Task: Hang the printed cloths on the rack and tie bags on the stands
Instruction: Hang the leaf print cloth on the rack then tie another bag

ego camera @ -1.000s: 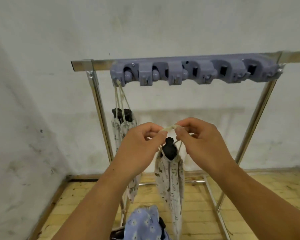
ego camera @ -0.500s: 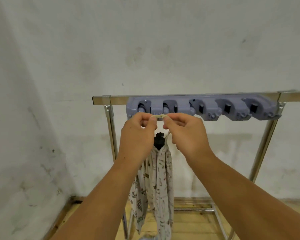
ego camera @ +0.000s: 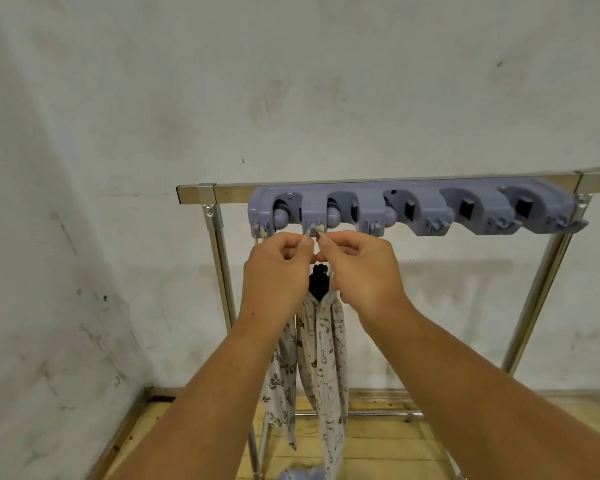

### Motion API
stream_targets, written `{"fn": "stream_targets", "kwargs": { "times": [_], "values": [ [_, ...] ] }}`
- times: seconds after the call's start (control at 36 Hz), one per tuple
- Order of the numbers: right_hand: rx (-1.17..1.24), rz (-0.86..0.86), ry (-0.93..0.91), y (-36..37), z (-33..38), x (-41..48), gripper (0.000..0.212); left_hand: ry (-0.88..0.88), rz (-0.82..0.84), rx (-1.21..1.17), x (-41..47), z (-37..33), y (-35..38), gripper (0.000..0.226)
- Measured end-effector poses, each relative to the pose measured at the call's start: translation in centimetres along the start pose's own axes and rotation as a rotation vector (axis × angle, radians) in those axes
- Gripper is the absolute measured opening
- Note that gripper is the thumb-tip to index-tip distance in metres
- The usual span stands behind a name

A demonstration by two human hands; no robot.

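A grey-blue plastic holder strip (ego camera: 416, 211) with several clamp slots is fixed to the top bar of a metal rack (ego camera: 219, 271). My left hand (ego camera: 278, 268) and my right hand (ego camera: 357, 268) pinch the beige drawstring (ego camera: 320, 230) of a printed cloth bag (ego camera: 323, 362), holding its knotted end at a small hook under the second slot. The bag hangs below my hands, with something black at its neck. Another printed bag (ego camera: 279, 382) hangs from the first hook, partly hidden behind my left forearm.
A stained white wall stands close behind the rack and on the left. The rack's right leg (ego camera: 534, 296) slants down to a wooden floor (ego camera: 395, 441). A light blue floral cloth (ego camera: 300, 474) shows at the bottom edge.
My hands raised the bag's drawstring from waist height up to the hook under the holder strip. The view tilted up, so the blue cloth has almost left the frame.
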State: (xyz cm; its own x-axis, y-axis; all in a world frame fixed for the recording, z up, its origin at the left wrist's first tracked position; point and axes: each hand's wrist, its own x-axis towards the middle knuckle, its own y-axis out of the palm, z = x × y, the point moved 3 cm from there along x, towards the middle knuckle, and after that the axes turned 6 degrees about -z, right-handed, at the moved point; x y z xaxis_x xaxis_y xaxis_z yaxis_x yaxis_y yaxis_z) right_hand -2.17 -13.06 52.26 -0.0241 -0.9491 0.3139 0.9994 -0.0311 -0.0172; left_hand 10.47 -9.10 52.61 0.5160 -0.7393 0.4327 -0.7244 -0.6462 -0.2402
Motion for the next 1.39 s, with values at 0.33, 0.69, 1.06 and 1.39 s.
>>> {"fn": "stream_targets", "kwargs": {
  "times": [0.33,0.69,1.06,1.39],
  "values": [
    [0.031,-0.015,-0.056,-0.5,-1.8,-1.1,0.02,0.067,0.029,-0.024,-2.3,0.9,0.1,0.022],
    [-0.016,-0.023,0.069,-2.4,-10.1,-6.3,0.009,-0.031,0.164,-0.031,-9.7,8.5,0.0,0.011],
    [-0.192,0.055,0.372,-3.8,-24.2,-14.9,0.006,-0.349,0.319,-0.01,-16.8,23.3,1.6,0.013],
    [-0.4,0.115,0.509,-3.4,-37.1,-20.7,0.008,-0.61,0.44,0.211,-23.8,40.9,1.9,0.012]
  ]
}}
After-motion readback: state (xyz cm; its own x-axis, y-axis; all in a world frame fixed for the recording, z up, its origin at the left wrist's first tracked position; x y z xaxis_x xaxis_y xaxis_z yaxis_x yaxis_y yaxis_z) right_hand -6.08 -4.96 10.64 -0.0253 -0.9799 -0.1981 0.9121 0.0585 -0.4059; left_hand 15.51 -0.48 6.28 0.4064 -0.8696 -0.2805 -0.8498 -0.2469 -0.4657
